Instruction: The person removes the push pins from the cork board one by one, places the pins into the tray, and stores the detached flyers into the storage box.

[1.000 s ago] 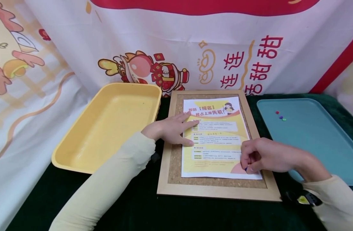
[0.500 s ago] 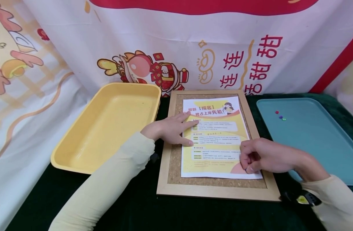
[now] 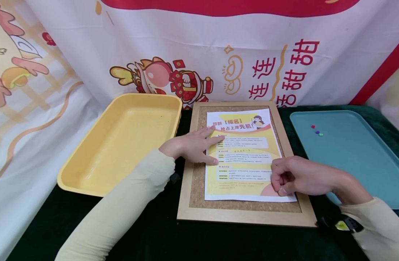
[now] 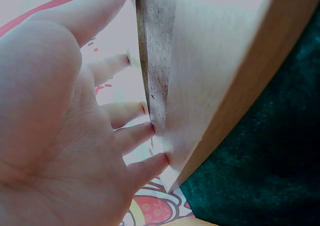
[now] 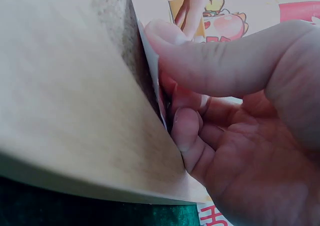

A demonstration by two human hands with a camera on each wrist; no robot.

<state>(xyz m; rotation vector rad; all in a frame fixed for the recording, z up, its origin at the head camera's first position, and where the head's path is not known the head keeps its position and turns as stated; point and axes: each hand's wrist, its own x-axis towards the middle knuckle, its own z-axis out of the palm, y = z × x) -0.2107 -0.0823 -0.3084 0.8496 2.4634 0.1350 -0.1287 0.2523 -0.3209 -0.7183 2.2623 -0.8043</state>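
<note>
A printed yellow-and-white sheet [image 3: 243, 185] lies on a wood-framed cork board [image 3: 196, 188]. My left hand [image 3: 194, 146] rests on the sheet's left side with its fingers spread. At the lower right corner of the sheet, my right hand [image 3: 302, 175] has its fingers curled, pinching a small push pin against the paper. Fingers hide the pin in the head view; only a dark sliver shows between them in the right wrist view. The paper edge [image 5: 154, 66] stands slightly off the cork beside the right thumb [image 5: 210, 66].
On the right, a blue-green tray [image 3: 356, 156] bears a red pin [image 3: 313, 127], a purple pin [image 3: 317, 132] and a green pin [image 3: 321, 135]. A deep yellow tray [image 3: 121, 145] stands left of the board. Behind hangs a printed white cloth [image 3: 186, 36]; dark green cloth [image 3: 166, 235] covers the table.
The blue spot of the pin, visible at the right thumb a second ago, is now hidden by the fingers. Both hands stay in place, and the sheet has not visibly moved.
</note>
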